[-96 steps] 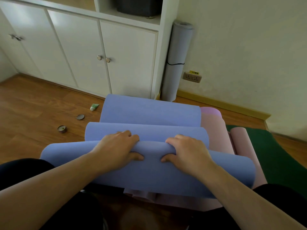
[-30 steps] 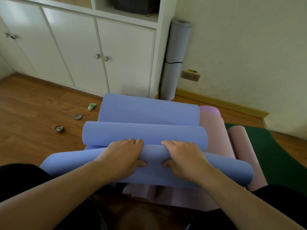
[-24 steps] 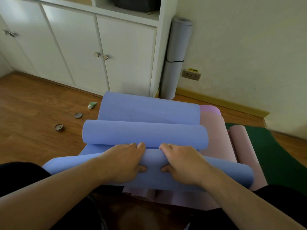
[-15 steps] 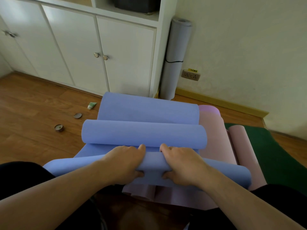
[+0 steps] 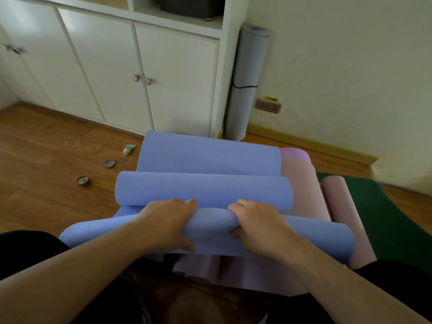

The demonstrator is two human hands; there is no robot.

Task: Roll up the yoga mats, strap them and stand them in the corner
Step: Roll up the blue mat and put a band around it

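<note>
The periwinkle-blue foam yoga mat (image 5: 205,157) was laid on the wooden plank floor (image 5: 46,148) in front of the person, its near end curled into a loose roll. A second curl of the same mat was located just beyond this roll, and the flat remainder extended toward the white cabinet (image 5: 112,73).

The near roll was gripped by the left hand (image 5: 167,224), fingers curled over the top and thumb tucked beneath. The same roll was gripped in the same manner by the right hand (image 5: 259,226). The two hands were positioned close together at the middle of the roll.

A pale pink foam mat (image 5: 301,206) was positioned beneath and to the right of the blue mat, with loose folds protruding at the near edge. A dark green mat (image 5: 383,211) was laid further right, partly under the pink one.

A grey rolled mat (image 5: 247,83), bound by a thin black strap (image 5: 244,86), was stood upright in the corner between the cabinet and the cream wall (image 5: 350,66). A beige wall socket (image 5: 268,105) was mounted just beside it.

A small green tube (image 5: 129,149), a round metal lid (image 5: 109,163) and a small round tin (image 5: 83,181) were placed on the floor to the left, apart from the mats.
</note>
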